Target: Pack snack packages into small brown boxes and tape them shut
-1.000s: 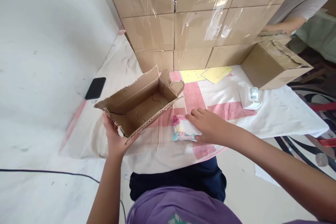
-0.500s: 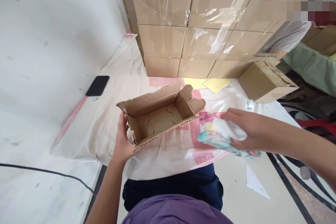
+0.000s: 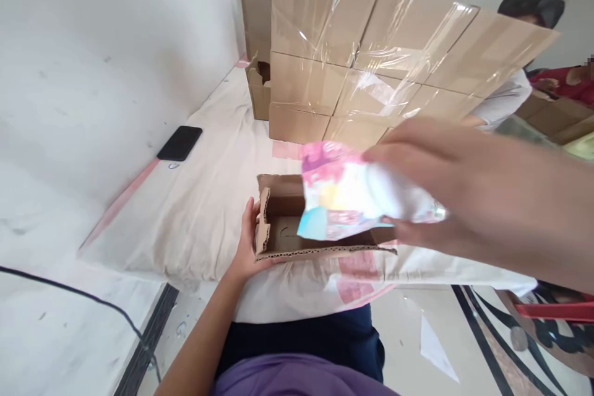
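Observation:
My left hand (image 3: pixel 247 242) grips the left end of a small open cardboard box (image 3: pixel 278 232) that rests on the cloth-covered table (image 3: pixel 195 223). My right hand (image 3: pixel 431 189) is raised close to the camera and closed on a soft pink, white and blue plastic packet (image 3: pixel 346 201). The packet hangs over the box's open top and hides most of its inside. The hand and packet are blurred by motion.
A wall of cardboard cartons wrapped in clear film (image 3: pixel 371 55) stands at the back of the table. A black phone (image 3: pixel 179 143) lies at the left edge by the white wall. Another person (image 3: pixel 510 96) sits behind the cartons at the right. A black cable (image 3: pixel 83 300) runs along the lower left.
My right hand picked the packet up off the cloth and carried it up and left over the box. My left hand lowered the box and turned it level.

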Motion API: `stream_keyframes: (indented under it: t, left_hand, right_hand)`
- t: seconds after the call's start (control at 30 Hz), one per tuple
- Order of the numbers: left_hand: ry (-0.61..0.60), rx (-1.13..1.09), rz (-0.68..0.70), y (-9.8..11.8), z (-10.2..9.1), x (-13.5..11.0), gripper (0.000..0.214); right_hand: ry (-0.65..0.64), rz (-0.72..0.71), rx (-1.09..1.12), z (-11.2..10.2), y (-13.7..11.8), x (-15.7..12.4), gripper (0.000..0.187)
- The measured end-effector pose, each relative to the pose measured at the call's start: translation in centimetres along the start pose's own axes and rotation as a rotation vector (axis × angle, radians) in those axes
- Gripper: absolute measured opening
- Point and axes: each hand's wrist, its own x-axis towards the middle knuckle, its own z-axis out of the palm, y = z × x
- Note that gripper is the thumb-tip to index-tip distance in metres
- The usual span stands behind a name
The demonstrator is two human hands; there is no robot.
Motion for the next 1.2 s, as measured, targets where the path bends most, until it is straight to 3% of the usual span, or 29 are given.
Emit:
stream_keyframes:
  t: [0.1,0.17,0.27,0.37,0.5,0.57,0.7,0.87,1.2]
  left_hand:
    - [0.002,-0.004,-0.008,0.4,0.2,-0.1,0.126]
    - [-0.006,-0.004,-0.032,0.8,0.3,-0.1,0.125]
    - [-0.024,-0.006,-0.047,1.0,0.3,0.0,0.124]
    - [-0.032,-0.030,-0.058,0.6,0.4,0.2,0.124]
    - [-0.045,-0.066,-0.113,0.2,0.4,0.2,0.122]
    - [-0.049,-0.076,-0.117,0.4,0.4,0.1,0.124]
    - [-0.054,-0.076,-0.097,1.3,0.4,0.4,0.126]
    - [-0.095,-0.091,-0.109,1.9,0.5,0.8,0.124]
    - [-0.084,-0.046,-0.145,2.1,0.3,0.8,0.103]
  right_hand:
    - [-0.278,-0.221,-0.013,3.2,-3.4,5.3,0.041]
    - [-0.412,-0.247,-0.011,5.6,-4.5,7.1,0.032]
    - [-0.529,-0.239,-0.058,9.2,-4.8,8.3,0.032]
    - [-0.590,-0.253,-0.173,12.2,-5.0,9.4,0.043]
    - [-0.770,-0.322,-0.279,14.6,-5.8,11.1,0.045]
    - [-0.755,-0.348,-0.270,15.0,-5.9,11.1,0.048]
    - [-0.594,-0.326,-0.259,15.1,-5.6,9.8,0.058]
    - [-0.665,-0.247,-0.289,15.3,-5.8,9.3,0.049]
    - [-0.606,-0.348,-0.133,15.6,-3.8,9.6,0.056]
